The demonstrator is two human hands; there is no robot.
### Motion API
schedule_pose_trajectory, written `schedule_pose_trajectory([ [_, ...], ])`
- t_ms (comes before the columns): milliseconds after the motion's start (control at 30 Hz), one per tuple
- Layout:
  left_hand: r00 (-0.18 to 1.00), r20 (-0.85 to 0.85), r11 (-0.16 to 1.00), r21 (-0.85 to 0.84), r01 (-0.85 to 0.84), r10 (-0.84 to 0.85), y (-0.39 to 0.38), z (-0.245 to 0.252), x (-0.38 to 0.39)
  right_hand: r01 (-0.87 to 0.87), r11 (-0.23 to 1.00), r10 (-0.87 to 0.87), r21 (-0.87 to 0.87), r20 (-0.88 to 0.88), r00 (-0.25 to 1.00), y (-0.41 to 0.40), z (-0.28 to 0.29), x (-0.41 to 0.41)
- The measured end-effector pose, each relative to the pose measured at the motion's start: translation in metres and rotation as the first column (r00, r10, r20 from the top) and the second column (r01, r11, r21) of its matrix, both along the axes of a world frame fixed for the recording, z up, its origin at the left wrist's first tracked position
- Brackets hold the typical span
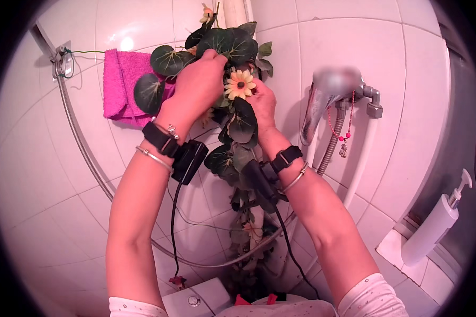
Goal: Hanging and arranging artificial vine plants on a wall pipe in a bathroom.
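A garland of artificial leaves and flowers (244, 126) hangs down a vertical pipe (235, 14) in the tiled corner. Near its top, my left hand (200, 81) has its fingers bent in among the dark green leaves, pinching at the foliage. Just to the right, my right hand (262, 104) grips the garland from the side, partly behind a pale yellow artificial flower (240, 84); those fingertips are hidden. A folded magenta towel (121, 89) hangs behind my left hand, on a thin green cord. Each wrist wears a black strap with a cabled device and a metal bangle.
At right, a chrome mixer tap (315, 107) carries a red beaded string. A metal shower hose (77, 130) loops from the left wall bracket under my arms. A white pump bottle (430, 230) stands on the tiled ledge, and a white cistern lid (200, 299) lies below.
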State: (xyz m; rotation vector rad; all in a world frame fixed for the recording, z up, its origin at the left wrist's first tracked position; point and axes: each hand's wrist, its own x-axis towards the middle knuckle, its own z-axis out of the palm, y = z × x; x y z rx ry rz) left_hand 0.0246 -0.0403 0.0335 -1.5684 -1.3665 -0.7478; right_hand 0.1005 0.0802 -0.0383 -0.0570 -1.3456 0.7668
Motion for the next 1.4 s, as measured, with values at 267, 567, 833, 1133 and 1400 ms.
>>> schedule_pose_trajectory([
  [267, 0.991, 0.026, 0.990, -0.045, -0.133, 0.135, 0.004, 0.013, 0.005, 0.208, 0.977, -0.206, 0.050, -0.028, 0.978, 0.007, 0.004, 0.016],
  [567, 0.993, 0.035, 0.993, -0.034, -0.115, 0.116, 0.010, 0.016, 0.001, -0.023, 1.000, 0.022, -0.011, -0.051, 0.998, -0.011, 0.012, 0.028],
  [833, 0.963, 0.086, 0.962, -0.121, -0.246, 0.257, 0.012, 0.036, 0.016, -0.012, 1.000, 0.011, 0.010, 0.089, 0.996, -0.004, -0.004, 0.022],
  [1133, 0.971, 0.181, 0.986, 0.037, -0.164, 0.155, 0.015, 0.043, -0.003, -0.395, 0.906, 0.398, -0.151, -0.012, 0.918, -0.016, -0.010, 0.027],
  [1400, 0.963, 0.216, 0.986, 0.080, 0.148, -0.162, 0.003, 0.011, -0.003, -0.270, 0.963, 0.270, -0.016, 0.037, 0.962, -0.003, -0.014, 0.021],
])
